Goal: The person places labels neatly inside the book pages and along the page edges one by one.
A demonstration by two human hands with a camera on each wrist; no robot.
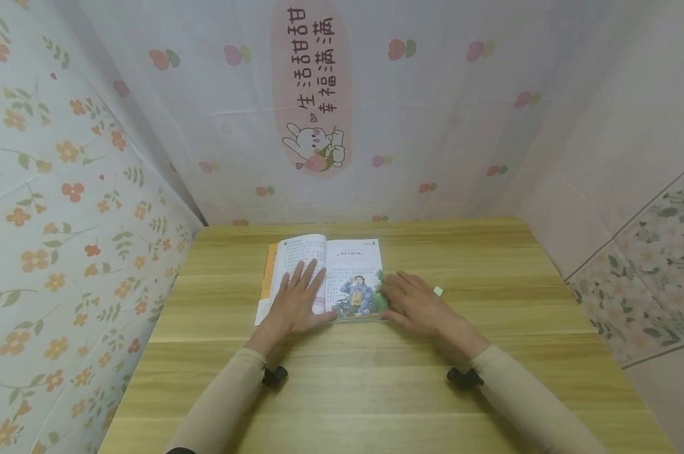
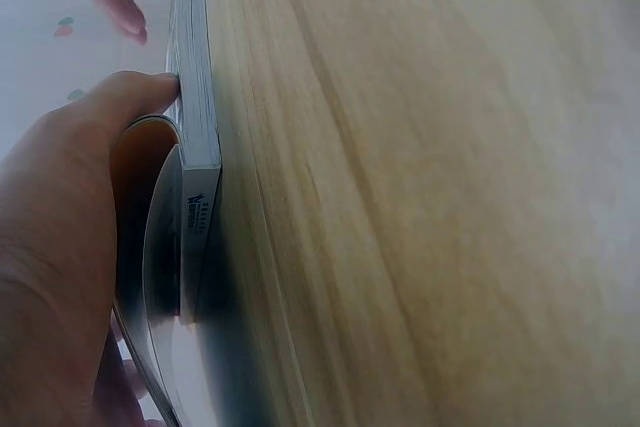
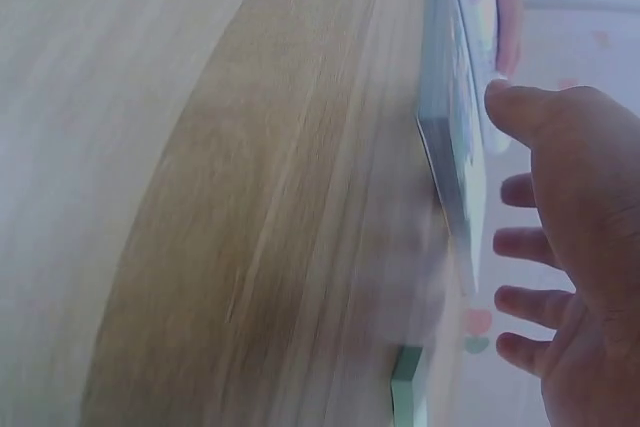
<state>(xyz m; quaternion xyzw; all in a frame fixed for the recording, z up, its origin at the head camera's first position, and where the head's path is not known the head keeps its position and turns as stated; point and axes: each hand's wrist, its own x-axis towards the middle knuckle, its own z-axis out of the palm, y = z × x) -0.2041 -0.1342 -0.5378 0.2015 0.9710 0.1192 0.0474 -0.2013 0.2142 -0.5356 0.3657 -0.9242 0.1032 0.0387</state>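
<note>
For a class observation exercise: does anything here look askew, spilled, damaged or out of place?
Nothing looks spilled or damaged. On the open book, the left page bows up beneath the left hand instead of lying flat. A small green block lies alone on the table beside the right hand, seemingly unrelated to the book.

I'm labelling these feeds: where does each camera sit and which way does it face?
Head: on the head, facing forward and down at the open book; left hand, right hand and sleeves show.
Left wrist: on that wrist, facing the book's edge; both hands show.
Right wrist: on that wrist, facing the book and green block; both hands show.
The wrist views share the book.
</note>
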